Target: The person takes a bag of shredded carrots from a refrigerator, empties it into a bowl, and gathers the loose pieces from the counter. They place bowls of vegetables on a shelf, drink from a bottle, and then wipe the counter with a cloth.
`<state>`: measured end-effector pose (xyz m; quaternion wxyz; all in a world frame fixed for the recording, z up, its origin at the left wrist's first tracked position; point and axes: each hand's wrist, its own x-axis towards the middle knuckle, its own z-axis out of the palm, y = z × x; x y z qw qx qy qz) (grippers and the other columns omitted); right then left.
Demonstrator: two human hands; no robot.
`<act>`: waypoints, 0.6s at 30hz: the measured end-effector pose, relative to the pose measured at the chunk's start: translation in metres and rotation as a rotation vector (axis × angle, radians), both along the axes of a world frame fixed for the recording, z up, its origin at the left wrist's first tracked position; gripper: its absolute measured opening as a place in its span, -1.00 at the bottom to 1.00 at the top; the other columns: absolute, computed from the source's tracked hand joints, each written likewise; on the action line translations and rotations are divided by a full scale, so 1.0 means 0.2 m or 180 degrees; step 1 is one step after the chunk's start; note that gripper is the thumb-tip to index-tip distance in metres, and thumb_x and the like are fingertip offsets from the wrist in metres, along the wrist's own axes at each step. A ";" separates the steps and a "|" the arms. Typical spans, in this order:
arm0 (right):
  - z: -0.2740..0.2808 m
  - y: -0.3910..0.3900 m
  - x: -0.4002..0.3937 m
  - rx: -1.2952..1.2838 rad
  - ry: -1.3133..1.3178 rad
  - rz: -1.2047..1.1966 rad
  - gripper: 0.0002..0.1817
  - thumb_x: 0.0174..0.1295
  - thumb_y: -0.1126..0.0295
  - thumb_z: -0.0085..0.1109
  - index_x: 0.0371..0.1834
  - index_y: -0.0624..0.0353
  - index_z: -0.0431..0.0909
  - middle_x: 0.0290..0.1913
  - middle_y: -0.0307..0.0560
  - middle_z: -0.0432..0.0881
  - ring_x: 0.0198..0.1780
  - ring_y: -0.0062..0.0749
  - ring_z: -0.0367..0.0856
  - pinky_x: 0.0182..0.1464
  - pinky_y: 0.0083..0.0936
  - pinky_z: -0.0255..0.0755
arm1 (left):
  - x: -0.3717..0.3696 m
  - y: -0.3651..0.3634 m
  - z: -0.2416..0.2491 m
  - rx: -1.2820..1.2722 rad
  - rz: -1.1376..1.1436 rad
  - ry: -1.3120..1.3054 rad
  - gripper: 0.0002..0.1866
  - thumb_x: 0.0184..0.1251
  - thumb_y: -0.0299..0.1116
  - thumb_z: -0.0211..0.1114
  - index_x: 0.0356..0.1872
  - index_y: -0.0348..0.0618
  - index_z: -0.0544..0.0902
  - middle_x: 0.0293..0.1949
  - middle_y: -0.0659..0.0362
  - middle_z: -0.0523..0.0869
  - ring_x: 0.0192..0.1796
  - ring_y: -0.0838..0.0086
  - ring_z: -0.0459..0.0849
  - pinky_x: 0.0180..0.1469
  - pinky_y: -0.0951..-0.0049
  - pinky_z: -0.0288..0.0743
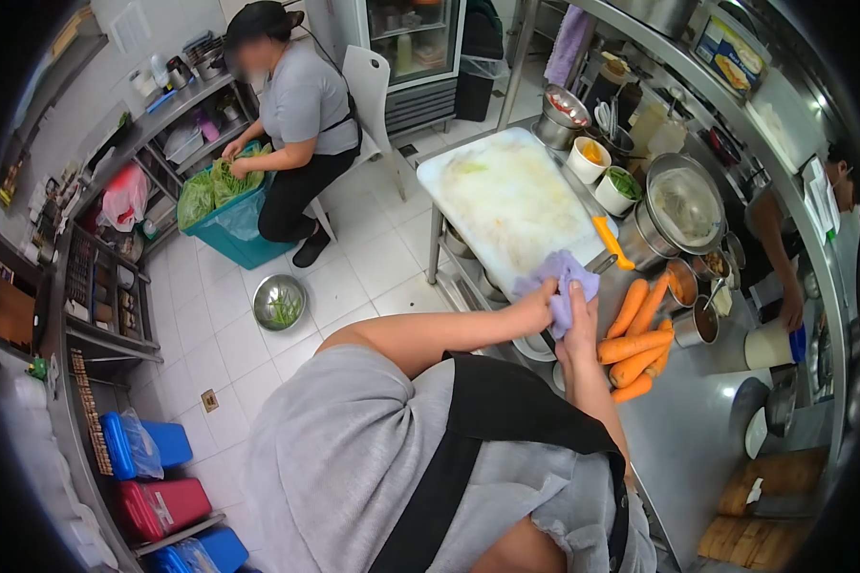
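A crumpled lavender cloth (556,279) is bunched between both hands near the front corner of a white cutting board (492,196). Closed fingers of my left hand (538,307) pinch it from the left. On the other side, my right hand (579,325) grips it with the thumb on top. A narrow dark grey piece (602,264) sticks out past the cloth; I cannot tell what it belongs to. Close by, a knife with an orange handle (612,244) lies along the board's edge. Several whole carrots (633,346) are piled beside my right hand.
Metal bowls (683,205) and tubs of cut vegetables (619,190) stand behind the board. A seated person (306,105) handles greens over a teal bin (248,250). A steel bowl (279,303) sits on the floor. Another person's arm (782,258) shows behind the shelf.
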<state>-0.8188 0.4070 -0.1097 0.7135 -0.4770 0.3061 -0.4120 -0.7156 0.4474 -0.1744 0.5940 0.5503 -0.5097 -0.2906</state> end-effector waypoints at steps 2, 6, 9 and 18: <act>0.00 -0.02 -0.02 0.0081 -0.0095 -0.0087 -0.59 0.36 0.27 0.06 0.16 0.28 0.35 0.02 -0.03 0.57 -0.01 -0.27 0.58 0.06 -0.36 0.49 | -0.09 0.06 0.08 0.0122 -0.0077 -0.0043 -0.71 0.44 -0.27 0.06 -0.01 -0.23 0.29 -0.30 -0.04 0.56 -0.23 0.24 0.58 -0.13 0.22 0.45; -0.04 -0.34 -0.15 0.0522 -0.0393 -0.0588 -0.61 0.42 0.28 -0.08 0.19 0.29 0.36 0.08 0.01 0.56 0.05 -0.17 0.59 0.08 -0.31 0.51 | -0.10 0.31 0.29 0.1127 -0.0918 -0.0358 -0.69 0.44 -0.23 0.09 -0.04 -0.23 0.28 -0.33 -0.06 0.54 -0.27 0.21 0.57 -0.22 0.26 0.42; -0.06 -0.64 -0.39 0.0200 -0.0698 -0.0610 -0.61 0.43 0.24 -0.09 0.19 0.25 0.38 0.07 0.03 0.58 0.00 -0.17 0.62 0.04 -0.27 0.54 | -0.03 0.46 0.17 0.0835 -0.1271 -0.0729 -0.66 0.44 -0.20 0.09 -0.01 -0.24 0.28 -0.36 -0.04 0.52 -0.30 0.27 0.55 -0.24 0.28 0.42; -0.04 -0.10 -0.20 0.0464 0.0063 0.0395 -0.58 0.36 0.14 0.06 0.15 0.16 0.42 -0.09 -0.15 0.60 -0.09 -0.40 0.61 -0.06 -0.41 0.53 | -0.02 0.32 0.20 0.0489 -0.0309 0.0526 -0.65 0.48 -0.27 0.03 0.11 -0.21 0.19 -0.19 0.13 0.51 -0.20 0.48 0.51 -0.11 0.44 0.46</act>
